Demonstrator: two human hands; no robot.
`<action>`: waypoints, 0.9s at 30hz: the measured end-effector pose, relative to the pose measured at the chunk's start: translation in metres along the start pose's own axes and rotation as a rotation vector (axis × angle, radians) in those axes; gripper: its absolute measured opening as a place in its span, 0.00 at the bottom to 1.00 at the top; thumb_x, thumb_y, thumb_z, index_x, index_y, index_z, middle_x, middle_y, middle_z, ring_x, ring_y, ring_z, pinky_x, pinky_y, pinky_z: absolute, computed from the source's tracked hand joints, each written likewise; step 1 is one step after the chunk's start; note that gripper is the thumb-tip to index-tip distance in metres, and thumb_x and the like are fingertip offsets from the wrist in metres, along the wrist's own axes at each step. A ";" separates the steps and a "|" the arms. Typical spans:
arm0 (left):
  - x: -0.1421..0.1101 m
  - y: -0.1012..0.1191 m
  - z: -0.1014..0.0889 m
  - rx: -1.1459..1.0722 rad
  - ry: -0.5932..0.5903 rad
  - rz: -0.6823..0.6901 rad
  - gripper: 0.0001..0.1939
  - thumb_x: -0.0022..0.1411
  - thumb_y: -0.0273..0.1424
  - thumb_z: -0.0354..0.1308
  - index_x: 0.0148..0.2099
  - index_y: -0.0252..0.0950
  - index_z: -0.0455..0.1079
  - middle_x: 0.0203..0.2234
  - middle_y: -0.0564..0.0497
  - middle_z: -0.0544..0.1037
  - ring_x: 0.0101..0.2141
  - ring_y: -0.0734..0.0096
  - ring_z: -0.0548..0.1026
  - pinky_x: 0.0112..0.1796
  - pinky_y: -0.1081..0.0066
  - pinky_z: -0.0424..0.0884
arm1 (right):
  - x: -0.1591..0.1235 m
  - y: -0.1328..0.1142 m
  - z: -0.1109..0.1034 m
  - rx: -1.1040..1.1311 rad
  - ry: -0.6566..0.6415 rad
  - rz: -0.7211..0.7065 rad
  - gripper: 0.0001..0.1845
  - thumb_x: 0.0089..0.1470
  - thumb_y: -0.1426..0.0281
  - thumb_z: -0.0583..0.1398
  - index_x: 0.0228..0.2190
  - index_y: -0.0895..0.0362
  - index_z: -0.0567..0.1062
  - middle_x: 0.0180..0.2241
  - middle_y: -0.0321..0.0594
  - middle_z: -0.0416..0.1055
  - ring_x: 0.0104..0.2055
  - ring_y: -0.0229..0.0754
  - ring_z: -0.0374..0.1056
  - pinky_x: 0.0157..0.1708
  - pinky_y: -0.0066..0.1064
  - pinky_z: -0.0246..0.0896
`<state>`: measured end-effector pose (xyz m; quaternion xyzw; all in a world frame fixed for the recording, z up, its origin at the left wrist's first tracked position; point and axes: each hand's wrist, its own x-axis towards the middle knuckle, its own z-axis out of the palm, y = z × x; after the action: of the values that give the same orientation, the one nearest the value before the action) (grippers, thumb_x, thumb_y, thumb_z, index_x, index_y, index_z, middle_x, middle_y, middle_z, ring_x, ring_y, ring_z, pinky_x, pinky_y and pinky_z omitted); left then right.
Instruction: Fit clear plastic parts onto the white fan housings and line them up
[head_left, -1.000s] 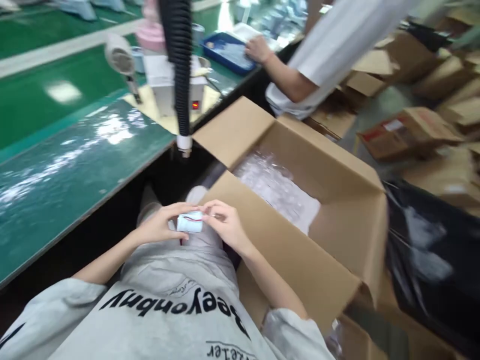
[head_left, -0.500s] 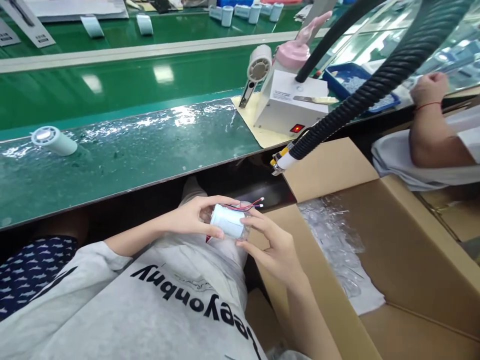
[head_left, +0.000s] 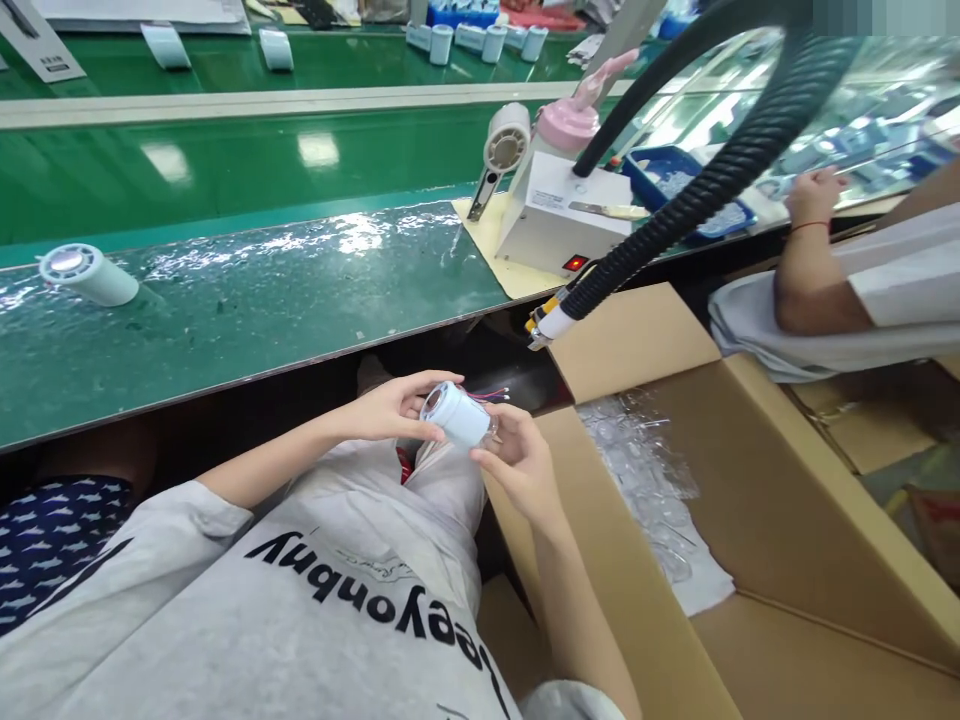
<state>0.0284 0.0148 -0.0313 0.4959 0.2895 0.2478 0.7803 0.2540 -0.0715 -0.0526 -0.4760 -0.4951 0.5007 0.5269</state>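
Above my lap, both hands hold a light-blue cylindrical fan housing [head_left: 463, 418], tilted with its round open end toward my left hand. My left hand [head_left: 401, 408] grips that end between thumb and fingers. My right hand [head_left: 521, 460] has thumb and fingers closed on the other end, where a bit of clear plastic [head_left: 491, 432] shows. Thin red and dark wires [head_left: 491, 394] with small white connectors stick out behind the housing. The fingers of my right hand partly hide its lower end.
On the green bench stand a similar fan housing [head_left: 90, 275], a white machine [head_left: 566, 215] with a black corrugated hose [head_left: 675, 205], and a handheld fan [head_left: 501, 150]. An open cardboard box [head_left: 795, 510] at my right holds clear plastic parts [head_left: 652, 500]. Beyond it is a co-worker's arm [head_left: 810, 260].
The fan housing has turned in my hands, so its round open end now shows. Both hands have risen slightly. The whole view has shifted a little.
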 end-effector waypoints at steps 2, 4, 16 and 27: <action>0.025 -0.006 0.000 -0.012 0.079 0.003 0.41 0.45 0.36 0.82 0.61 0.36 0.76 0.55 0.39 0.81 0.50 0.56 0.80 0.52 0.60 0.75 | 0.007 0.021 0.000 0.097 0.140 0.026 0.30 0.43 0.58 0.78 0.46 0.51 0.76 0.48 0.45 0.79 0.51 0.51 0.77 0.50 0.42 0.77; 0.056 -0.012 0.003 -0.012 0.117 0.021 0.39 0.44 0.39 0.82 0.58 0.33 0.79 0.52 0.40 0.83 0.51 0.54 0.80 0.56 0.58 0.73 | 0.016 0.041 -0.002 0.158 0.261 0.033 0.33 0.41 0.55 0.77 0.46 0.51 0.73 0.48 0.45 0.78 0.52 0.51 0.75 0.53 0.44 0.74; 0.144 -0.012 0.010 0.060 0.113 0.033 0.39 0.39 0.46 0.83 0.50 0.30 0.80 0.43 0.41 0.84 0.43 0.61 0.79 0.50 0.61 0.72 | 0.061 0.086 -0.025 0.324 0.455 -0.006 0.41 0.37 0.48 0.77 0.47 0.51 0.70 0.49 0.47 0.77 0.51 0.50 0.75 0.52 0.47 0.75; 0.118 -0.001 -0.003 0.106 0.085 0.051 0.38 0.42 0.42 0.82 0.53 0.31 0.77 0.47 0.40 0.82 0.45 0.62 0.79 0.49 0.64 0.73 | 0.061 0.063 -0.022 0.220 0.314 -0.052 0.33 0.40 0.55 0.77 0.44 0.52 0.73 0.48 0.45 0.78 0.49 0.48 0.76 0.52 0.44 0.76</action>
<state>0.1095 0.0959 -0.0574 0.5329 0.3224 0.2728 0.7332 0.2734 -0.0081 -0.1142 -0.4751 -0.3611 0.4574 0.6592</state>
